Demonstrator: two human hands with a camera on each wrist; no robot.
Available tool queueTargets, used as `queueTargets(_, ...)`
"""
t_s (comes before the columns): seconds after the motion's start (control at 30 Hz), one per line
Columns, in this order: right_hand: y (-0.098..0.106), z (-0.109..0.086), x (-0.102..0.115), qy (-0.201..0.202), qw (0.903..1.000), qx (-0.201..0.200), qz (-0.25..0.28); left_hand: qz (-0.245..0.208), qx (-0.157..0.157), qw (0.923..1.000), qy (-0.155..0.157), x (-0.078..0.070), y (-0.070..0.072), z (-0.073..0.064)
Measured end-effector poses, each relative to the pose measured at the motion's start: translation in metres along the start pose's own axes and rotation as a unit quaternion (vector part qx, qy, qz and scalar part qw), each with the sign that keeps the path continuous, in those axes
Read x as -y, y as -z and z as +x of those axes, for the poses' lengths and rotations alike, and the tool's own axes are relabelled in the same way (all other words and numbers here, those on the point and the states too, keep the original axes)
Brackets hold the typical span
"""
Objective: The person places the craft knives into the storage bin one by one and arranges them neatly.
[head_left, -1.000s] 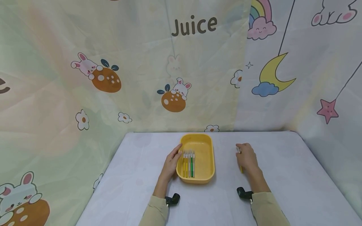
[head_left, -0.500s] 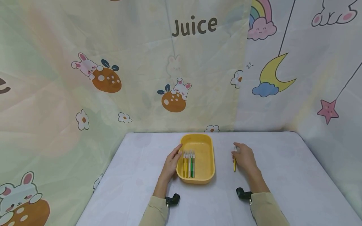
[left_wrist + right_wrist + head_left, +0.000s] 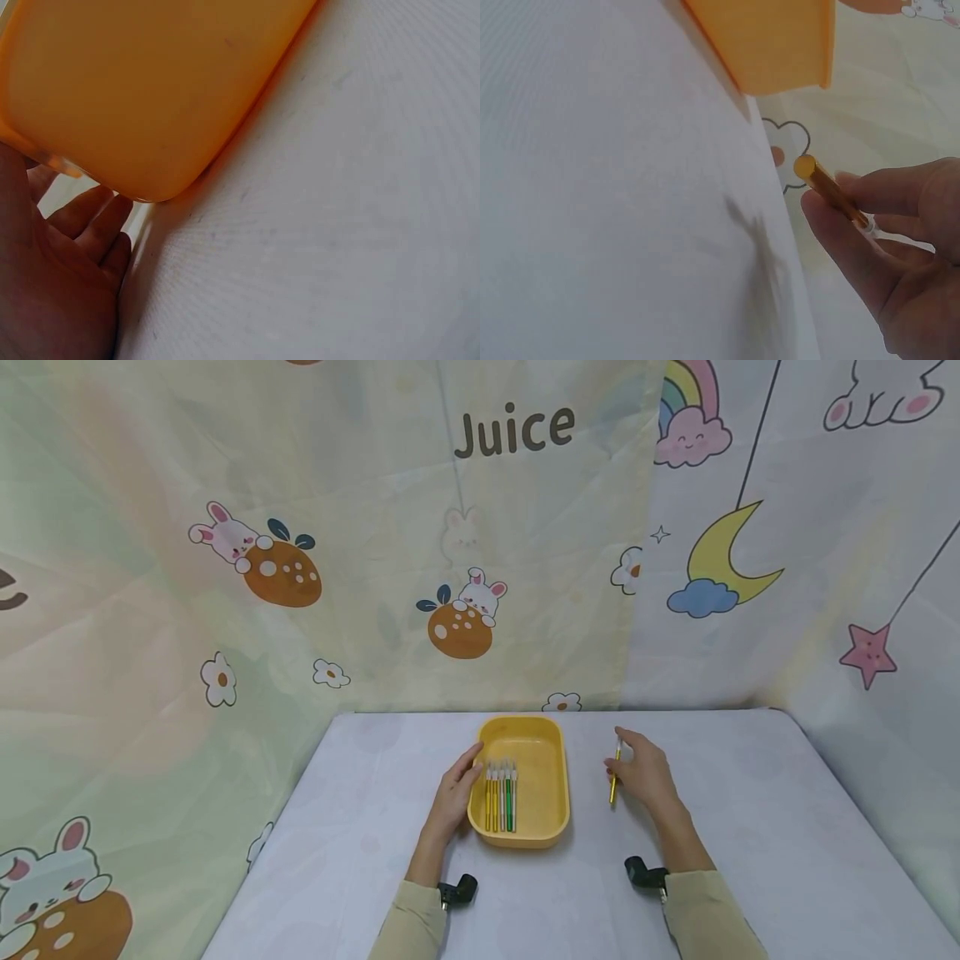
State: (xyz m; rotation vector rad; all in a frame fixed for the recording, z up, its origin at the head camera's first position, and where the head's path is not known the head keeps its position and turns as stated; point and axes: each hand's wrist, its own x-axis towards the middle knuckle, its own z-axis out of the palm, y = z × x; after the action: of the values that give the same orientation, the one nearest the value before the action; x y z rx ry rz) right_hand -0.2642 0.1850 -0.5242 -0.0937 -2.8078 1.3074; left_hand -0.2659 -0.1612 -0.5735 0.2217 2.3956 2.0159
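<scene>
A yellow rectangular tray [image 3: 545,793] stands on the white table. Several slim pen-like sticks [image 3: 501,802] with whitish tips lie side by side along its left half; their barrels are yellow, green and silvery. My left hand [image 3: 452,795] rests against the tray's left side, fingertips at the rim and fingers fairly straight. To the right of the tray, my right hand [image 3: 648,774] pinches one gold pen-like stick [image 3: 614,783] between thumb and fingers. The right wrist view shows that stick's flat round end [image 3: 805,166] pointing toward the camera, with a clear part nearer the palm.
A cloth backdrop [image 3: 360,593] with cartoon prints rises behind the table's back edge. White table surface [image 3: 555,902] extends in front of the tray and out to both sides. Each wrist carries a small black camera [image 3: 459,890].
My right hand has moved slightly left and away from me with the gold stick, which now shows more fully below the fingers. My left hand and the tray have stayed put.
</scene>
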Motion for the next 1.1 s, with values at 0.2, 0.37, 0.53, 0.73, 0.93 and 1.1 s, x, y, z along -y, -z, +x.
queueTargets(0.2, -0.002, -0.001, 0.008, 0.016, 0.9991, 0.007, 0.039, -0.004, 0.002, 1.0000, -0.002, 0.000, 0.000, -0.001)
queueTargets(0.37, -0.007, -0.003, 0.013, 0.037, 0.9964, 0.004, 0.076, -0.007, 0.002, 1.0000, -0.003, 0.000, 0.000, -0.001)
queueTargets(0.53, -0.012, -0.003, 0.019, 0.050, 0.9949, -0.002, 0.088, -0.005, -0.001, 1.0000, 0.000, 0.000, -0.001, 0.000)
queueTargets(0.73, -0.014, -0.005, 0.029, 0.043, 0.9936, 0.008, 0.104, -0.014, 0.002, 0.9999, 0.003, -0.002, -0.001, 0.000)
queueTargets(0.93, -0.015, -0.008, 0.036, 0.073, 0.9883, 0.021, 0.132, -0.012, 0.001, 0.9999, 0.006, -0.003, -0.001, 0.000)
queueTargets(1.1, -0.018, -0.011, 0.042, 0.082, 0.9882, 0.017, 0.128, -0.011, 0.002, 0.9999, 0.009, -0.004, -0.001, -0.001)
